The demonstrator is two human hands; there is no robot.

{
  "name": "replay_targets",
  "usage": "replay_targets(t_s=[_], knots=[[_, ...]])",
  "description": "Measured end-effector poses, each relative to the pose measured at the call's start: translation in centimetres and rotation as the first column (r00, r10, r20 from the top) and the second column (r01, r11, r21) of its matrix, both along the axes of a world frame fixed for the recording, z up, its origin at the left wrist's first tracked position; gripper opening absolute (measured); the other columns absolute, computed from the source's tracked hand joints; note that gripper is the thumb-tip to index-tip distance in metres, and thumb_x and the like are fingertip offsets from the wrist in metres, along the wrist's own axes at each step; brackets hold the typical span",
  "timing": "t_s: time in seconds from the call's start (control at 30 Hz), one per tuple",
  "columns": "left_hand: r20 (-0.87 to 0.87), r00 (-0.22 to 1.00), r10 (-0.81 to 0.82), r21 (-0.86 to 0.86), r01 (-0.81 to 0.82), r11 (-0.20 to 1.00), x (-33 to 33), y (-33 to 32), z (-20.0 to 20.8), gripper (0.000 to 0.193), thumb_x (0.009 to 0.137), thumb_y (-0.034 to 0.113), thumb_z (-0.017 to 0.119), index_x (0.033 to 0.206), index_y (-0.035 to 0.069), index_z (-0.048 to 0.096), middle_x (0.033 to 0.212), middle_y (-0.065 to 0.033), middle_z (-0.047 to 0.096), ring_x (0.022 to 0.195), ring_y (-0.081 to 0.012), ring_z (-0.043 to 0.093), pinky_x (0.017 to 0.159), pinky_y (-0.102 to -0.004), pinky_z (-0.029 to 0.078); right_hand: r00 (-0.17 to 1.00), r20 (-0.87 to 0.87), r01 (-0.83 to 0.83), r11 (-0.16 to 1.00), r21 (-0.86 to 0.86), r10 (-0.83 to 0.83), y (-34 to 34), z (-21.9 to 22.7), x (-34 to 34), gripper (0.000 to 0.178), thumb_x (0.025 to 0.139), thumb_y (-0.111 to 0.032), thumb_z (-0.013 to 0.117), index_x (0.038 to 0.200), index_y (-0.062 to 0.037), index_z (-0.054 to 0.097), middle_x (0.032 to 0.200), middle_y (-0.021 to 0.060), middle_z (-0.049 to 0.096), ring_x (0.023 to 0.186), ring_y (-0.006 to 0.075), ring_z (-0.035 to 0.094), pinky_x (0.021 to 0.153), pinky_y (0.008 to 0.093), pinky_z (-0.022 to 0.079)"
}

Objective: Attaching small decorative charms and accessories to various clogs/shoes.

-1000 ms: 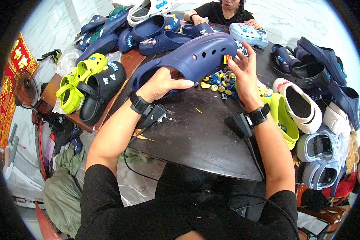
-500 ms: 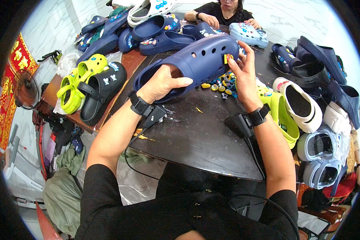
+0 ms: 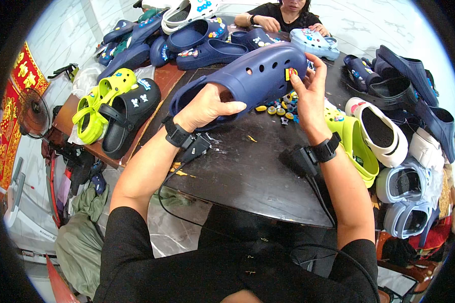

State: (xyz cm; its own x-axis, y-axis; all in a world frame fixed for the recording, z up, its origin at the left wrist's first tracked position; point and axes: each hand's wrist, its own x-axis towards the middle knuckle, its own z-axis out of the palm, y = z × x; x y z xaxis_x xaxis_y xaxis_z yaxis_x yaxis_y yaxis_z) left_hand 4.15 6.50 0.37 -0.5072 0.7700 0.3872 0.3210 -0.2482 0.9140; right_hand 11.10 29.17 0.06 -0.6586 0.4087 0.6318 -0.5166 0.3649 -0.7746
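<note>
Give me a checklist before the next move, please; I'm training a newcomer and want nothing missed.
1. Navy clog supported: ok; left hand reaches into its opening, thumb outside.
2. Right hand firmly gripping the toe: cannot tell; it is at the toe, thumb by the red-and-yellow charm.
3. Charm fully seated: cannot tell; its back is hidden.
4. All visible holes filled: not ok; several show no charm.
5. Loose charms fully in view: not ok; the clog and right hand partly cover them.
6. Co-worker's hands apart from this clog: ok; they are across the table.
</note>
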Motion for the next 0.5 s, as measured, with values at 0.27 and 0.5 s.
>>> replay_targets(t_s=[0.27, 0.5], knots=[[-0.101, 0.995, 0.015, -0.083, -0.023, 0.996, 0.56, -0.05, 0.31, 0.069, 0.079, 0.008, 0.071, 0.138, -0.001, 0.038, 0.131, -0.0088, 0.050, 0.118, -0.0182, 0.049, 0.104, -0.0345, 0.038, 1.000, -0.008, 0.028, 0.999, -0.046, -0.028, -0.79, 0.29, 0.41, 0.051, 0.088, 0.001, 0.059, 0.131, -0.0119, 0.037, 0.114, 0.0136, 0.050, 0.102, 0.0210, 0.053, 0.088, 0.0329, 0.046], [0.029, 0.997, 0.075, 0.052, -0.076, 0.996, 0.20, 0.12, -0.19, 0.064, 0.078, 0.006, 0.070, 0.135, -0.003, 0.043, 0.128, -0.0086, 0.054, 0.117, -0.0180, 0.051, 0.103, -0.0339, 0.038, 0.995, -0.015, -0.095, 0.994, -0.049, 0.095, -0.28, 0.17, -0.33, 0.053, 0.089, -0.006, 0.060, 0.136, -0.0122, 0.036, 0.122, 0.0152, 0.048, 0.108, 0.0212, 0.054, 0.089, 0.0324, 0.047]])
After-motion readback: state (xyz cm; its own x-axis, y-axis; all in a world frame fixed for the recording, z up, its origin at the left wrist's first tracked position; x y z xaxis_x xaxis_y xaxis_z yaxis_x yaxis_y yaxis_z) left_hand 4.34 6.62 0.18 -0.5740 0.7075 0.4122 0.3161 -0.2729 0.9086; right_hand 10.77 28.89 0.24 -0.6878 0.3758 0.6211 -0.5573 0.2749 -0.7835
